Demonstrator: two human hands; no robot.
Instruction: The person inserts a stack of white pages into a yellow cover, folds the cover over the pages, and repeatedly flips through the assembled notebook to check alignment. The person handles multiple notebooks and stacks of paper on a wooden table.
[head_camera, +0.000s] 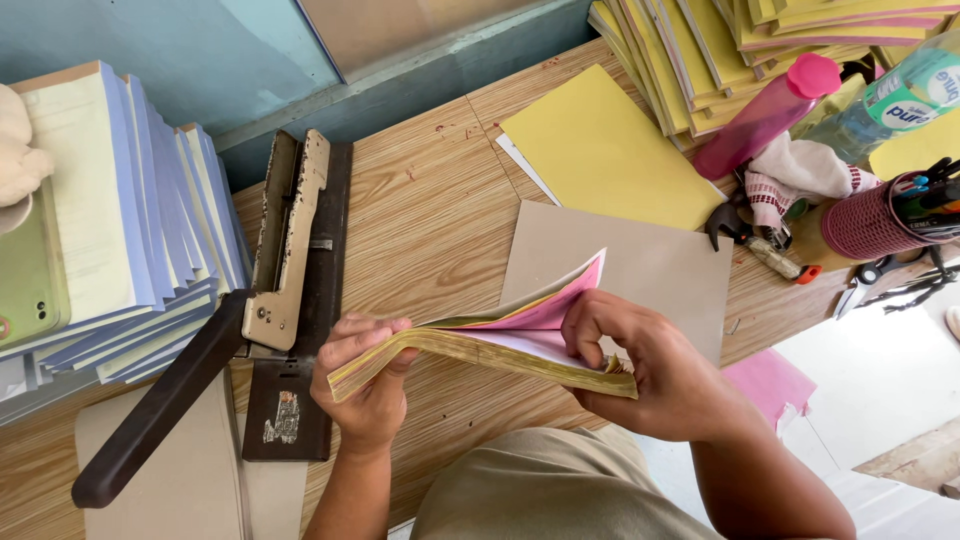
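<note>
2 hands grip 1 thick paper pad above the wooden surface: left hand clamped on its end, right hand clamped, lifting 1 pink sheet. 1 heavy stapler sits just left.

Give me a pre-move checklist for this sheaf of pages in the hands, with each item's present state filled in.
1. Left hand grips one end of the sheaf of pages: ok.
2. Right hand grips the other end, fingers curled over the top: ok.
3. Sheaf closed and flat: not ok; it bows and fans open, showing a pink sheet.
4. Page edges squared: cannot tell; the near edge looks roughly even.
5. Grey board lies flat on the table behind the sheaf: ok.
6. Heavy stapler stands apart from both hands, at the left: ok.
</note>
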